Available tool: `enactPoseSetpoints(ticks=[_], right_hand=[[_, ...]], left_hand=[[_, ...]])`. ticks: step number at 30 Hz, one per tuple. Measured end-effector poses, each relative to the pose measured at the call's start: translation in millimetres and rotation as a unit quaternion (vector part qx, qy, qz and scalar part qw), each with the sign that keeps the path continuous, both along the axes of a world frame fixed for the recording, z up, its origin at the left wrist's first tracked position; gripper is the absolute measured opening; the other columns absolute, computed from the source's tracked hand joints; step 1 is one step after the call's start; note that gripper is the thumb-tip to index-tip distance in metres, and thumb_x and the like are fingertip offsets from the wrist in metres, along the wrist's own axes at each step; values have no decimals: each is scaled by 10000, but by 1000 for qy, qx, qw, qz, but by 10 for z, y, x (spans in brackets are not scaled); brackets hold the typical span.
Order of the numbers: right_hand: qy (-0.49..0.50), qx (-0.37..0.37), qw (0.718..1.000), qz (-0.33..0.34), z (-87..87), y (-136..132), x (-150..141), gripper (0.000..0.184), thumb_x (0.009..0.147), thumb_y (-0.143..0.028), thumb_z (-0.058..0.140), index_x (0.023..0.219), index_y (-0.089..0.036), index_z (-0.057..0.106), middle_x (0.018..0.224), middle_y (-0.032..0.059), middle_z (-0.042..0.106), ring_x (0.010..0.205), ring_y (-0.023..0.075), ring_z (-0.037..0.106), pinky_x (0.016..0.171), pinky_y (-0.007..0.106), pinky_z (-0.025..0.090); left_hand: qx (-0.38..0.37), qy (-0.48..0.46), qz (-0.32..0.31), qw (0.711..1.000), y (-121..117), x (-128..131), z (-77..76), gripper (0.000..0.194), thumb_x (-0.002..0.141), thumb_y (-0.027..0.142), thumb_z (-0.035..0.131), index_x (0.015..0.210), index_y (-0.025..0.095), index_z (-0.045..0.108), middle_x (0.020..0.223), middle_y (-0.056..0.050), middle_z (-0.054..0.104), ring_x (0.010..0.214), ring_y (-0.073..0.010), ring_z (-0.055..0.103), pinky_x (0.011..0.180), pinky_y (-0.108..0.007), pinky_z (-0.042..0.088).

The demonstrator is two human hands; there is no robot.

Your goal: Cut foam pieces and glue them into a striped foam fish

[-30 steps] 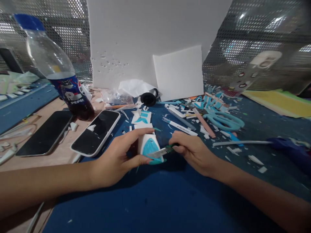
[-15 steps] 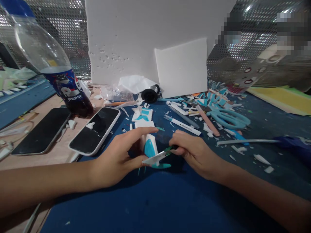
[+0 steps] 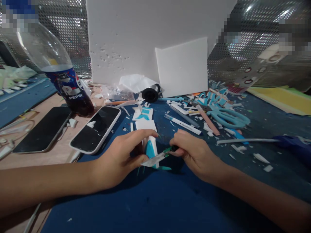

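Note:
My left hand point(image 3: 121, 158) is closed around a small white foam piece point(image 3: 153, 151) with a bright blue patch, its thumb below and fingers above. In my closed right hand point(image 3: 194, 152) is a craft knife point(image 3: 157, 159) with a green part near the grip. The blade points left and crosses the lower part of the foam piece, its tip close to my left thumb. I cannot tell whether the edge is in the foam. Just beyond my left hand lie a blank white foam piece point(image 3: 145, 125) and another with blue shapes point(image 3: 143, 114).
Two phones point(image 3: 96, 130) and a Pepsi bottle point(image 3: 68, 85) stand to the left. Light-blue scissors point(image 3: 228, 119), a white marker point(image 3: 183, 124) and many foam scraps lie to the right. A black spool point(image 3: 150, 94) sits before upright white foam boards point(image 3: 182, 69).
The foam piece has turned slightly in my left hand, so its blue patch looks narrower. The knife blade has shifted a little against it. Both hands stay almost in place.

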State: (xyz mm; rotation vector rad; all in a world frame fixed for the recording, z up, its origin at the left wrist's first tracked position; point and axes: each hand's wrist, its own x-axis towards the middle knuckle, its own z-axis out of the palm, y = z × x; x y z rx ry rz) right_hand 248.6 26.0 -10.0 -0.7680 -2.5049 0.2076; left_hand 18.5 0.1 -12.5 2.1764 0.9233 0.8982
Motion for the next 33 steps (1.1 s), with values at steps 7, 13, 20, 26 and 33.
enactPoseSetpoints(ticks=[7,13,20,26,33], right_hand=[[-1,3,1000,-10,3,-22,-19,288,985,-240,274,738,-204,417,622,-6,418,593,143,375,539,260,315],[10,18,1000,-2,27,-37,-37,340,1000,-298,226,734,-203,416,608,-10,408,584,140,372,529,259,313],[27,14,1000,-4,-1,-13,-21,314,1001,-290,242,756,-202,417,622,-18,389,586,136,370,541,259,312],[15,10,1000,-6,2,-32,-33,262,985,-230,298,753,-198,416,626,-18,397,590,134,363,538,250,307],[4,37,999,-5,-7,-23,-13,238,968,-182,309,763,-193,428,627,-10,416,589,143,369,543,258,315]], left_hand=[[1,22,13,1000,-6,-3,-5,386,803,35,493,1140,215,437,718,50,475,609,-93,469,544,-183,366],[0,35,7,999,-4,11,-21,421,806,20,485,1166,227,415,753,49,478,628,-89,465,603,-186,399],[-31,-18,-5,999,-23,9,-17,283,871,77,448,1100,238,412,825,32,517,656,-89,520,601,-190,420],[-11,14,4,1000,-22,28,-3,311,843,76,467,1110,225,411,773,39,515,629,-96,489,586,-196,404],[0,31,8,1000,-17,25,-14,447,766,-18,482,1153,198,428,795,36,515,607,-78,479,564,-174,385]])
